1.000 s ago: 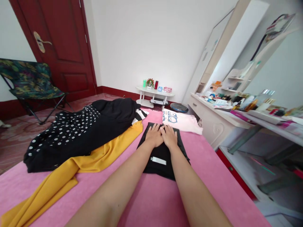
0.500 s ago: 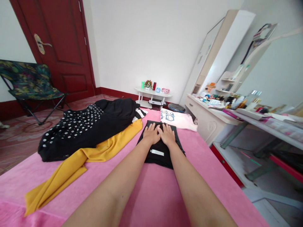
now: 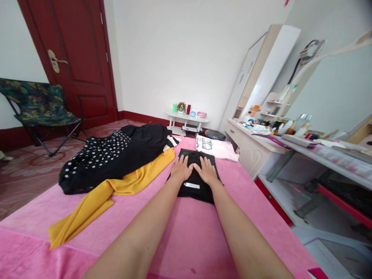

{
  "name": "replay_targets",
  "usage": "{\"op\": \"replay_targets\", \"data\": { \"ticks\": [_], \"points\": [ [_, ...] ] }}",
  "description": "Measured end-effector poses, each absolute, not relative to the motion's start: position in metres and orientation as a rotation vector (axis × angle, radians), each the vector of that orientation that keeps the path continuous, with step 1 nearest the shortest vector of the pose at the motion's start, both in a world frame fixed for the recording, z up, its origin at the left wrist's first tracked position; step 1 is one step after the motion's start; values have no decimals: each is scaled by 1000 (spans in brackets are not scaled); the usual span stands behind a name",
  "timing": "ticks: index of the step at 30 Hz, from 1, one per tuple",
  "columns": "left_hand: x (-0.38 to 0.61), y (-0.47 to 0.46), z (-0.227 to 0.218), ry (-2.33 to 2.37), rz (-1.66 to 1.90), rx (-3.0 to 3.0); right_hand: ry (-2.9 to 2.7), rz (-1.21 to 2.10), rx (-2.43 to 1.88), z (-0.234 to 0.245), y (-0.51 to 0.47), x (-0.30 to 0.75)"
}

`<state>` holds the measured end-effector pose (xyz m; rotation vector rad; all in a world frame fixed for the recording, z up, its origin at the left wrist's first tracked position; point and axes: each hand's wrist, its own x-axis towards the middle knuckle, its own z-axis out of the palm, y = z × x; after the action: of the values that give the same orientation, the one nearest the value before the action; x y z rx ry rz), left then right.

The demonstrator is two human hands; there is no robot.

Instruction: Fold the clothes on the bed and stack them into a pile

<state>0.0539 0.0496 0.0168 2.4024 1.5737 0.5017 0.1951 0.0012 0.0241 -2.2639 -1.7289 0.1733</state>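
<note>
A folded black garment (image 3: 195, 195) with a white label lies on the pink bed cover (image 3: 192, 232). My left hand (image 3: 181, 169) rests flat on its left part, fingers spread. On its right part lies my right hand (image 3: 207, 170), palm down and open, the two thumbs close together. Just beyond sits a folded pale pink garment (image 3: 222, 149) with a blue-and-white print. To the left are a mustard-yellow garment (image 3: 128, 184) and a heap of black clothing (image 3: 142, 145), partly white-dotted.
A dressing table (image 3: 261, 141) crowded with bottles stands along the right side, beside a glass-topped table (image 3: 328, 155). A low white stand (image 3: 187, 117) is against the far wall. A folding chair (image 3: 43, 104) stands by the red door (image 3: 78, 58) at left.
My hands have slid slightly apart over the black garment, still flat on it. The camera view has shifted a little; the other clothes lie as before.
</note>
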Motion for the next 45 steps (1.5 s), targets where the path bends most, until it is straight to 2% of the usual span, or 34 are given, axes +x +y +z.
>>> {"op": "replay_targets", "data": {
  "ticks": [9,14,19,26,33,45],
  "points": [
    [53,49,13,1569,558,2418,-1648,-108,-2330,64,35,180],
    [54,51,12,1577,581,2413,-1505,-207,-2319,56,60,185],
    [55,51,11,1587,590,2400,-1520,-190,-2230,41,70,203],
    [56,52,10,1592,624,2394,-1606,-44,-2209,47,95,216],
    [57,53,11,1585,592,2387,-1423,-64,-2201,33,94,222],
    [56,52,13,1575,593,2380,-1473,44,-2067,35,95,221]
  ]
}}
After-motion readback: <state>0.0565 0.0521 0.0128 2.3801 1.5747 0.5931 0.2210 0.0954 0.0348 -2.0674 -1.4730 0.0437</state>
